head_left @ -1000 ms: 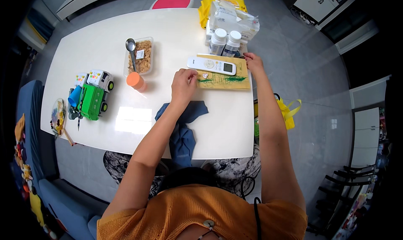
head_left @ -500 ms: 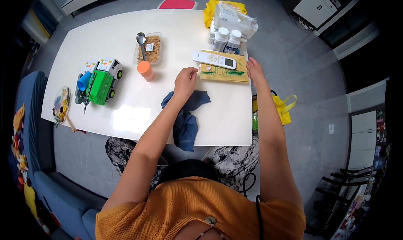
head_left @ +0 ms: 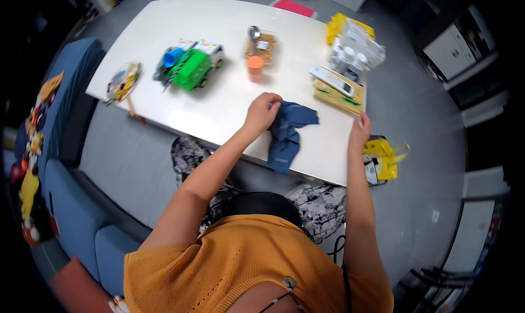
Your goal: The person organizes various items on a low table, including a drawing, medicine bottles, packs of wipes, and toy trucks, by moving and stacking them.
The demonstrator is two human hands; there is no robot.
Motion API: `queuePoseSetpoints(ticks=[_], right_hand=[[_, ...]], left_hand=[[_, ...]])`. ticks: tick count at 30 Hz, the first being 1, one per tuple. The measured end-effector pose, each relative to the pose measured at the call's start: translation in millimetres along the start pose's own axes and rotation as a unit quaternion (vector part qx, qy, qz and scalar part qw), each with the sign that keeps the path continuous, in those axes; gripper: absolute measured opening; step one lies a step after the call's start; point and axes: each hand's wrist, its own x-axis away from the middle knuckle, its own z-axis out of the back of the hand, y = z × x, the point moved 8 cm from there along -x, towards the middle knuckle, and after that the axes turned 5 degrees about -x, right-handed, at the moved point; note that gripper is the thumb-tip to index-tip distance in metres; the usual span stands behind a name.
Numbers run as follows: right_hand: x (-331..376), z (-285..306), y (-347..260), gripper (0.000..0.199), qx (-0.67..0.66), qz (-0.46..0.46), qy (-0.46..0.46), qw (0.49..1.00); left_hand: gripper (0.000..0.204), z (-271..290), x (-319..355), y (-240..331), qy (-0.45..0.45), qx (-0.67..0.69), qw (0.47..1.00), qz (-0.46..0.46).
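Observation:
A blue cloth (head_left: 285, 140), crumpled, lies near the table's front edge and hangs partly over it. My left hand (head_left: 264, 111) is at its upper left part, thumb and fingers closed together on the fabric. My right hand (head_left: 360, 129) is at the table's right edge, its fingers loosely stretched, close to the lower corner of a yellowish book (head_left: 338, 98). Whether it touches the book I cannot tell. On that book rests a white remote control (head_left: 332, 80). Beyond my left hand stands an orange-capped bottle (head_left: 255, 69).
A clear box of brown food pieces (head_left: 267, 46) has a spoon (head_left: 254, 34) on it. Farther left are a green toy truck (head_left: 192, 71) and a decorated round fan (head_left: 124, 83). White bottles (head_left: 343, 58) and a tissue pack (head_left: 363, 42) stand back right. A yellow bag (head_left: 386, 158) is beside the table.
The view has turned and shifted. My left hand has moved away from the book and down to the cloth. My right hand has slid toward me from the book's right side to its near corner.

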Motion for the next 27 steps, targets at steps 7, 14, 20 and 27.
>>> queuePoseSetpoints(ticks=[7, 14, 20, 27], right_hand=[[37.5, -58.0, -79.7, 0.022, -0.008, 0.055, -0.167, 0.984], [40.5, -112.9, -96.1, 0.022, 0.085, 0.096, -0.251, 0.959], [16.9, -125.1, -54.4, 0.027, 0.160, 0.080, -0.231, 0.956], [37.9, -147.2, -109.3, 0.024, 0.160, 0.087, -0.252, 0.950]], left_hand=[[0.017, 79.3, 53.9, -61.1, 0.059, -0.028, 0.994, 0.091], [0.016, 117.5, 76.8, -73.7, 0.111, -0.030, 0.987, 0.116], [0.016, 146.2, 81.3, -90.0, 0.151, -0.034, 0.979, 0.132], [0.016, 148.3, 81.9, -109.8, 0.151, -0.018, 0.977, 0.151]])
